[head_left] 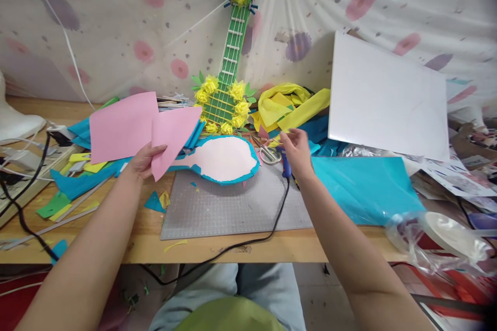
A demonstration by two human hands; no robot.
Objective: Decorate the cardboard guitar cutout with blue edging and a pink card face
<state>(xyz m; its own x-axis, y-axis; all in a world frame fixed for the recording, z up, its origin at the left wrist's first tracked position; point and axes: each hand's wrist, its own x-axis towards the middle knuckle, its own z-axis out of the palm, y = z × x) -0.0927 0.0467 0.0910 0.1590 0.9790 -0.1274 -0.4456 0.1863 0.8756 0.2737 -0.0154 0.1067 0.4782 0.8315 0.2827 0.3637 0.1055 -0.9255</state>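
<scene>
My left hand [144, 161] grips a folded sheet of pink craft paper [124, 126] between thumb and fingers, above the left of the table. My right hand [298, 149] is just above a blue glue gun [286, 164], its fingers loosely bent and apart, with no held thing visible. Beside its fingertips lies a pair of scissors [271, 155] with pale handles. Between my hands, a guitar-shaped cutout [225, 158] with a white face and blue paper edging rests partly on the grey cutting mat [233, 212].
A green paper guitar [227, 95] with yellow flowers leans at the back. Yellow paper [287, 106], a white board [388, 95], a blue sheet [365, 186] and a tape roll [452, 235] are to the right. The glue gun's black cord [248, 242] crosses the mat and table edge.
</scene>
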